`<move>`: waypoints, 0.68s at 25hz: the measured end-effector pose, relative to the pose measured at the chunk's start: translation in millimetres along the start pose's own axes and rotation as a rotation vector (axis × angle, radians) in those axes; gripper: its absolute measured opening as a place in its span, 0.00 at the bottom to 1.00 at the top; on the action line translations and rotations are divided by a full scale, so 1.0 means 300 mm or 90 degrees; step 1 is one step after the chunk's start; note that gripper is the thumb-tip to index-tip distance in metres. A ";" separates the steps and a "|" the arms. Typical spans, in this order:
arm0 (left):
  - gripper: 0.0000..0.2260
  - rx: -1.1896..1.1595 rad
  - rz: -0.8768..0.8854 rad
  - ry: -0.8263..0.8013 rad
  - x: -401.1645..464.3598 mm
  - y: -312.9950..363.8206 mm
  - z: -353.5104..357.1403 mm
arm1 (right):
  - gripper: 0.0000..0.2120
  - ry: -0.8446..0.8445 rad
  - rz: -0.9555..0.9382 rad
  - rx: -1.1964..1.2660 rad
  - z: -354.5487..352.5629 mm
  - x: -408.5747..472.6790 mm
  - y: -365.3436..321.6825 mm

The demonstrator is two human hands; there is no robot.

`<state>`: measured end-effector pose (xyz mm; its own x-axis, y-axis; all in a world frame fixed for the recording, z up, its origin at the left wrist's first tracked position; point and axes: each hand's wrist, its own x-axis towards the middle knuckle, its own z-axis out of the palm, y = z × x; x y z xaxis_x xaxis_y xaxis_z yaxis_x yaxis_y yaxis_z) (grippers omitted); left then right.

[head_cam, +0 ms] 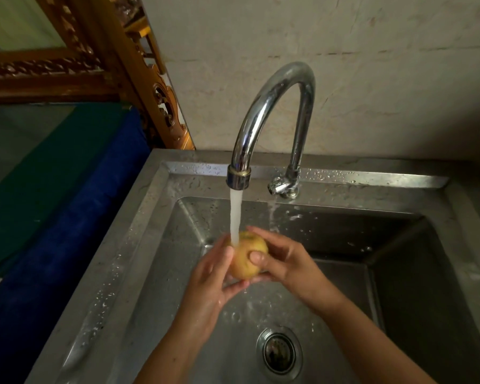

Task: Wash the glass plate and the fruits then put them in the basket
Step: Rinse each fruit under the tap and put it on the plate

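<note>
A round yellow fruit (246,259) is held over the steel sink (139,245), right under the running water stream (235,217). My left hand (209,284) cups its left and lower side. My right hand (280,259) wraps it from the right, thumb pressed on its front. Water strikes the top of the fruit. Neither the glass plate nor the basket is in view.
A curved chrome faucet (275,106) rises from the sink's back ledge, its handle (281,187) at the base. The drain (280,353) lies at the basin's near side. A blue and green cloth-covered surface (53,217) is on the left, with carved wooden furniture (139,73) behind.
</note>
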<state>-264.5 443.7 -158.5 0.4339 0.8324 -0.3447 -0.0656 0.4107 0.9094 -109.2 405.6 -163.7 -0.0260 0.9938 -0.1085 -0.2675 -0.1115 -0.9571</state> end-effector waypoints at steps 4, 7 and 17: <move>0.25 0.020 0.019 -0.069 0.012 0.042 0.002 | 0.26 0.054 0.147 0.141 0.020 0.024 -0.020; 0.22 -0.016 0.009 -0.050 0.010 0.033 -0.003 | 0.29 0.068 0.237 -0.057 0.040 0.034 -0.063; 0.22 -0.060 -0.150 0.052 0.026 0.033 -0.008 | 0.15 0.132 0.127 -0.211 0.077 0.040 -0.029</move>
<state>-264.0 455.3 -152.8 0.3741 0.7354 -0.5649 -0.0572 0.6263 0.7775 -129.4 418.6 -150.6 0.1575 0.9344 -0.3194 0.0477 -0.3303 -0.9427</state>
